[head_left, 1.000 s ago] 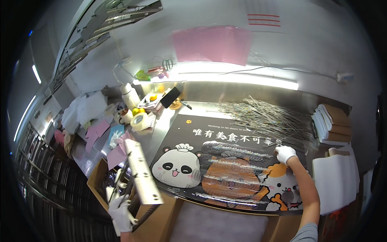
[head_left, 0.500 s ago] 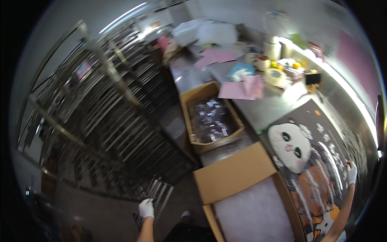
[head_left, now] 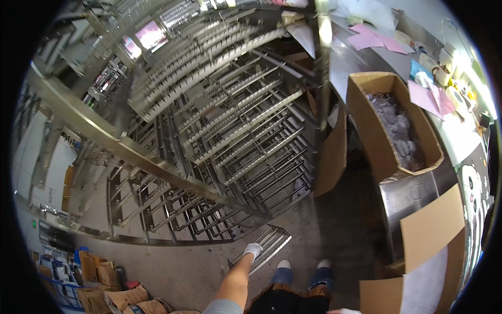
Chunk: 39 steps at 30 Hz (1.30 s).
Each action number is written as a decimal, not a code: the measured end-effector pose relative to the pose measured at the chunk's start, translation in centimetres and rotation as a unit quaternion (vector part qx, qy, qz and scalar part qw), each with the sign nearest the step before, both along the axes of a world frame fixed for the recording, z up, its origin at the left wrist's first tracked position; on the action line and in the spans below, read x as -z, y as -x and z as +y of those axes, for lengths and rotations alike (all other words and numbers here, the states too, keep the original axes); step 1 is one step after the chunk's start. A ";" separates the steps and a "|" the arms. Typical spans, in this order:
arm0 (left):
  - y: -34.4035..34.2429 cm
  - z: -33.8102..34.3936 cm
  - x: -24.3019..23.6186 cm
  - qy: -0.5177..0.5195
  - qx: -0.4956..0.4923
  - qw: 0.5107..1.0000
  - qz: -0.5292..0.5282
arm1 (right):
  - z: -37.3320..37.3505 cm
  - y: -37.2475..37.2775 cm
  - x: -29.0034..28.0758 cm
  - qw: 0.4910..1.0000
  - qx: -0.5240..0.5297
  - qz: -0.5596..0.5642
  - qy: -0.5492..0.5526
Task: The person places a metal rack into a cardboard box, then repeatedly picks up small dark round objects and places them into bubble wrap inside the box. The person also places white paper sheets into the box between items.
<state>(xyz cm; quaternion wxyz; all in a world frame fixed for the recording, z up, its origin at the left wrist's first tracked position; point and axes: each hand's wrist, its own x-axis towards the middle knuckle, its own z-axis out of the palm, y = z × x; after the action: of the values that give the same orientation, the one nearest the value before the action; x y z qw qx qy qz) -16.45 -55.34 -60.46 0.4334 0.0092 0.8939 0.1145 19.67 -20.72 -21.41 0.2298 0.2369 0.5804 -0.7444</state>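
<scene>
My left hand (head_left: 252, 250), in a white glove, is closed on a slotted metal frame (head_left: 274, 246), low over the concrete floor just left of my feet. A tall metal rack (head_left: 193, 178) with many rows of slotted bars stands just beyond it. My right hand (head_left: 341, 311) is mostly cut off at the bottom edge; its fingers and anything in them are hidden.
An open cardboard box of clear-wrapped items (head_left: 392, 131) sits at the right; another open box (head_left: 429, 225) is nearer. Beyond are a steel bench (head_left: 340, 78) with pink sheets and tape, and a printed mat (head_left: 470, 193). Sacks (head_left: 128, 298) and cartons lie at lower left.
My view has swung left from the bench to the racks and floor. My left hand stays on the metal frame, now lower. My right hand has left the mat and dropped to the bottom edge.
</scene>
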 end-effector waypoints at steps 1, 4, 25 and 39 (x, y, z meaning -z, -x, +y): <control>0.5 -1.0 2.1 0.007 -0.017 1.000 0.018 | -3.8 1.1 4.5 0.999 0.045 -0.026 0.002; 1.3 -2.6 7.4 0.059 -0.078 0.995 0.034 | -11.5 1.2 17.4 0.944 -0.143 -0.021 -0.296; 13.9 -7.8 22.9 0.282 -0.009 0.935 0.216 | -18.0 6.5 37.6 0.865 -0.043 0.036 -0.498; -20.7 16.5 -8.6 -0.491 0.061 0.827 -0.268 | -14.3 -3.9 22.1 0.941 0.077 -0.147 -0.295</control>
<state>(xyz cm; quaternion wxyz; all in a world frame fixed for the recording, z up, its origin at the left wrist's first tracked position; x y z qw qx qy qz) 4.21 -38.85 -51.89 0.6005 0.2445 0.5659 0.5093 23.52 -35.06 -43.46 0.1741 0.4448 0.7139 -0.5121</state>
